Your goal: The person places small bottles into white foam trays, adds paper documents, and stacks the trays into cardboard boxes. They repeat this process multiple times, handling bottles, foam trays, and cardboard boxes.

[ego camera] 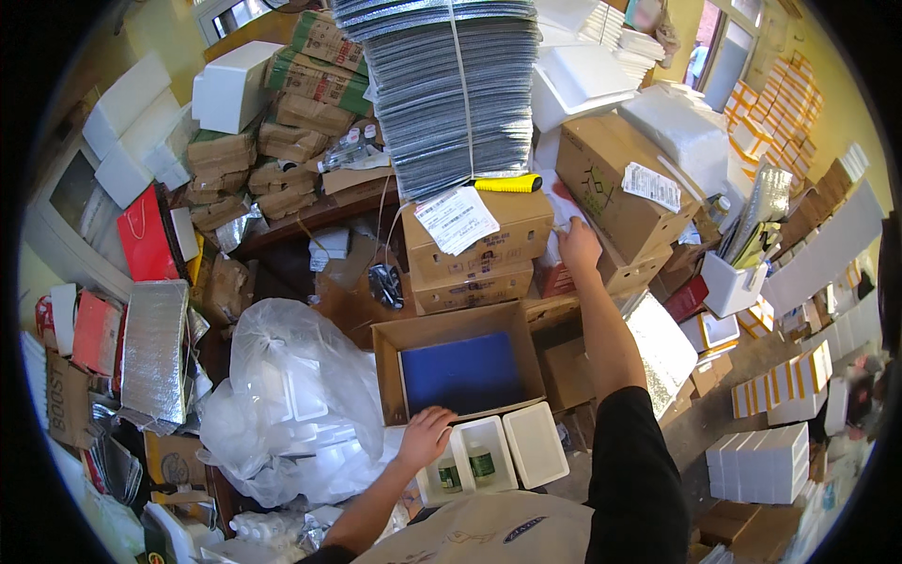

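Observation:
My left hand (pixel 425 436) rests over the near rim of an open cardboard box (pixel 461 317), whose inside shows a flat blue surface (pixel 461 374). Just below that hand, two white foam boxes (pixel 495 433) hold clear bottles with green labels (pixel 482 463); a white foam lid (pixel 536 445) lies at their right. My right hand (pixel 580 244) reaches to a white and red bag (pixel 554 271) between cartons; whether its fingers grip the bag is unclear. Left of it, a yellow-handled tool (pixel 507 184) and printed papers (pixel 458 220) lie on stacked cartons (pixel 479 257).
A tall strapped stack of silvery foil sheets (pixel 454 92) rises behind the cartons. A clear plastic bag of white trays (pixel 296 395) stands at the left. A large cardboard box (pixel 613 183) and a foil-lined sheet (pixel 655 352) are at the right. Foam boxes (pixel 757 462) stand farther right.

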`<action>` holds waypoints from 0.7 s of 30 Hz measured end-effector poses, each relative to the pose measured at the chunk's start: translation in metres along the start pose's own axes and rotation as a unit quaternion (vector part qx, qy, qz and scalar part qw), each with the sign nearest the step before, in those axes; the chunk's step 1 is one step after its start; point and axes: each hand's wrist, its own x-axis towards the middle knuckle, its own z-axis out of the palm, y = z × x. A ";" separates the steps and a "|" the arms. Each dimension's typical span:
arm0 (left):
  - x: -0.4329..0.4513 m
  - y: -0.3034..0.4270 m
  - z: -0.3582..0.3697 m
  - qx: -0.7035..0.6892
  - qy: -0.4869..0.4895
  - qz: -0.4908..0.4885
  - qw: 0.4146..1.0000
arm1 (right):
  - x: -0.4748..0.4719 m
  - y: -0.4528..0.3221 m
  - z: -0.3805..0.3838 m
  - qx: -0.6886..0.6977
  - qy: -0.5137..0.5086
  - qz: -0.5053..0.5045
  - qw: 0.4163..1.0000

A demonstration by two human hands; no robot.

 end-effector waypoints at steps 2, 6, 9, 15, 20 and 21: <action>0.010 -0.009 0.012 0.087 -0.041 0.027 0.995 | -0.009 0.007 0.009 -0.049 -0.076 0.032 0.995; 0.002 -0.041 0.034 0.139 -0.234 -0.111 0.956 | -0.054 -0.004 -0.018 0.150 -0.107 0.136 0.973; 0.006 -0.033 0.036 0.114 -0.174 -0.089 0.974 | -0.134 0.047 -0.040 0.485 -0.075 0.195 0.849; -0.040 -0.031 0.004 0.080 -0.081 -0.110 0.987 | -0.272 0.003 -0.122 0.735 -0.127 0.384 0.544; -0.062 -0.033 -0.058 0.085 -0.022 -0.068 0.994 | -0.346 -0.028 -0.118 0.627 -0.094 0.457 0.624; -0.065 -0.028 -0.076 0.084 -0.024 -0.064 0.994 | -0.366 -0.020 -0.112 0.628 -0.095 0.442 0.634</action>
